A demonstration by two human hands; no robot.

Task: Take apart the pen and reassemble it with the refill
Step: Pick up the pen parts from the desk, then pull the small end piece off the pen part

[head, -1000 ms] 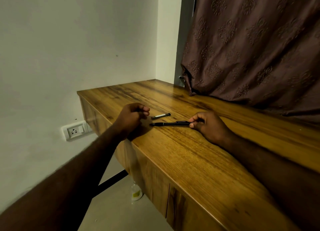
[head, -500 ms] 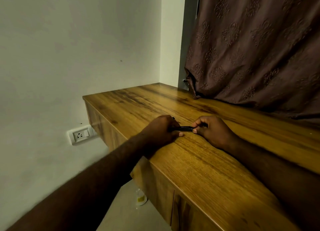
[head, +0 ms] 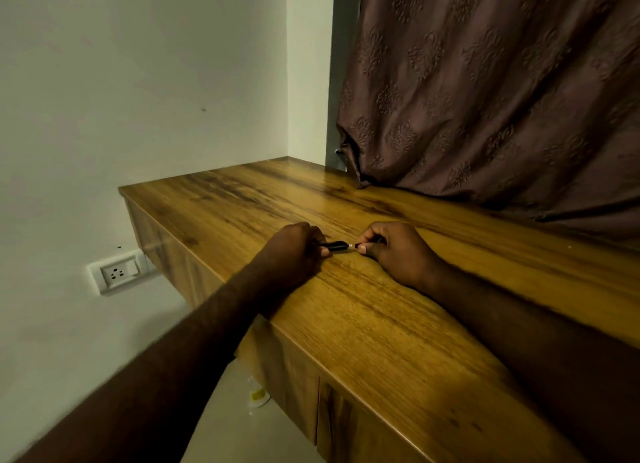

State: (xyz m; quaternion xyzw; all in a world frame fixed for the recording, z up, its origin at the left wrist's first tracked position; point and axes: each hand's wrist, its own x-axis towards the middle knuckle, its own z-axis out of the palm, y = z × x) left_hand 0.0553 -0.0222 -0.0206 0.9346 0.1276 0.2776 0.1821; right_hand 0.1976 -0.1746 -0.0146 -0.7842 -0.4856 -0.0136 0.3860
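A black pen [head: 335,245] lies low over the wooden desk [head: 363,317], held at both ends. My left hand [head: 294,251] is closed around its left end. My right hand [head: 393,251] pinches its right end between thumb and fingers. A short pale section [head: 352,245] shows between the black barrel and my right fingertips. The rest of the pen is hidden inside both hands. The small loose pen part seen earlier on the desk is out of sight behind my left hand.
A brown patterned curtain [head: 485,91] hangs over the back right of the desk. A white wall socket [head: 119,272] sits on the left wall below desk height. A small plastic container [head: 258,393] stands on the floor under the desk edge.
My left hand moved right from beside the loose part and closed on the pen's left end. A pale gap has appeared between the barrel and my right fingers. The camera tilted.
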